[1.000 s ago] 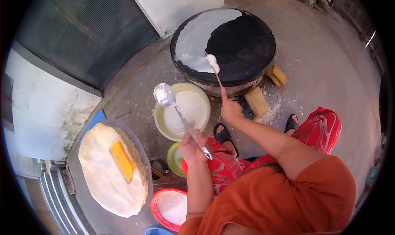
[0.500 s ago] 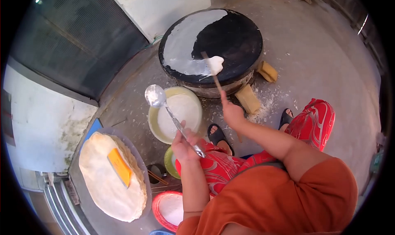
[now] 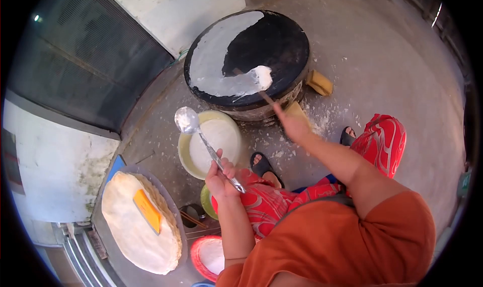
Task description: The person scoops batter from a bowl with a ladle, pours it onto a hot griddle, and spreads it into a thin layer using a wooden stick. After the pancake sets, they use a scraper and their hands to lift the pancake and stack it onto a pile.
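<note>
My left hand [image 3: 220, 179] is wrapped round the handle of a metal ladle [image 3: 186, 120], whose bowl has white residue and hangs above the edge of a basin of white batter [image 3: 215, 138]. With its fingers closed, my right hand [image 3: 294, 126] grips a wooden stick [image 3: 266, 97] that reaches over a round black griddle [image 3: 271, 45]. A blob of white batter [image 3: 263, 78] lies against the stick near the griddle's front edge. Behind it, a thin grey-white layer [image 3: 206, 55] curves round the griddle's left side.
A stack of flat pancakes [image 3: 136, 226] with an orange scraper [image 3: 147, 211] on top lies at the lower left. A red basin [image 3: 198, 259] and a green bowl [image 3: 207, 201] are near my left arm. Yellow blocks [image 3: 320, 83] sit beside the griddle. A dark screen door stands at the upper left.
The batter blob and the stick have moved slightly round the griddle's front edge, and the thin layer reaches farther right. The view has shifted a little; the ladle stays in my left hand.
</note>
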`<state>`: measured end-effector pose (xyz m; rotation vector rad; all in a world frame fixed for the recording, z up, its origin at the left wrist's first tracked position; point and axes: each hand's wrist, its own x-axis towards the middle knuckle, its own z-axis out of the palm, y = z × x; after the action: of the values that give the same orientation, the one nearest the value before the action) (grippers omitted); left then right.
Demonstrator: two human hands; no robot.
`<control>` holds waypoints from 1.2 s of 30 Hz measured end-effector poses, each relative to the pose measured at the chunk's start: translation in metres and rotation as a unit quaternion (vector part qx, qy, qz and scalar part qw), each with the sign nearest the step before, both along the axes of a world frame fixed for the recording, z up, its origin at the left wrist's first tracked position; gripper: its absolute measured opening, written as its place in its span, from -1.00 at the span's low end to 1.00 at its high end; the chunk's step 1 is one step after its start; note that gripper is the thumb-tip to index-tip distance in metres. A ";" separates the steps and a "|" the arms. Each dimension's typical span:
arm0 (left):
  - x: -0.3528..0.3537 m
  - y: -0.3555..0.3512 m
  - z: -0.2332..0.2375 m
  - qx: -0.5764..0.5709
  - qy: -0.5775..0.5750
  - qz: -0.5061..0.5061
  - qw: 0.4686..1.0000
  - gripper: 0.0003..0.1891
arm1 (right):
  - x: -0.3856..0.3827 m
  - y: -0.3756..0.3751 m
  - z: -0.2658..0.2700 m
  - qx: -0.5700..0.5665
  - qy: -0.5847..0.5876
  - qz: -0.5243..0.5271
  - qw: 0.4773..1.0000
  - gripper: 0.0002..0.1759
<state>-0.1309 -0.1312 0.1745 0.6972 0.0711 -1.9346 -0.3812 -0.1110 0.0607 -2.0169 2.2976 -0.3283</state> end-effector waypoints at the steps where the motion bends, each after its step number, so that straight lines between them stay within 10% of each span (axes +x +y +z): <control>1: 0.002 -0.001 -0.004 -0.004 0.025 -0.014 1.000 -0.65 | -0.020 0.001 0.014 0.018 -0.039 -0.059 0.997 -0.23; 5: -0.003 -0.001 -0.002 -0.009 0.021 -0.013 1.000 -0.65 | -0.052 -0.005 0.026 -0.002 -0.279 -0.236 0.931 -0.42; 9: -0.011 -0.005 0.003 0.013 -0.004 0.005 1.000 -0.64 | -0.023 0.007 0.011 -0.082 -0.276 -0.178 0.941 -0.51; 11: -0.013 -0.006 0.001 0.017 0.003 0.000 1.000 -0.64 | -0.026 0.022 0.010 -0.079 -0.095 -0.045 0.991 -0.52; 16: -0.016 -0.005 -0.004 0.016 0.013 -0.006 1.000 -0.65 | -0.110 0.010 0.026 -0.089 0.018 -0.163 0.982 -0.53; 19: -0.021 -0.005 0.000 0.027 0.023 -0.001 0.999 -0.65 | -0.112 -0.001 0.036 -0.088 -0.137 -0.241 0.957 -0.51; 22: -0.022 -0.007 0.001 0.039 0.028 0.007 0.999 -0.65 | -0.101 0.020 0.024 -0.087 -0.087 0.004 0.992 -0.50; 29: -0.032 -0.008 0.000 0.041 0.006 0.024 0.999 -0.64 | -0.190 -0.003 0.031 -0.033 -0.001 -0.159 0.987 -0.48; 32: -0.037 -0.011 0.002 0.054 0.014 0.024 0.998 -0.64 | -0.178 -0.018 0.031 -0.056 -0.152 -0.207 0.965 -0.50; 36: -0.043 -0.013 0.004 0.065 0.013 0.038 0.997 -0.65 | -0.195 0.017 0.018 -0.042 -0.115 -0.005 0.993 -0.43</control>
<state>-0.1743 -0.1446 0.1785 0.7460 0.2378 -1.8788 -0.5757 -0.0939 0.0790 -1.8893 2.1888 -0.6309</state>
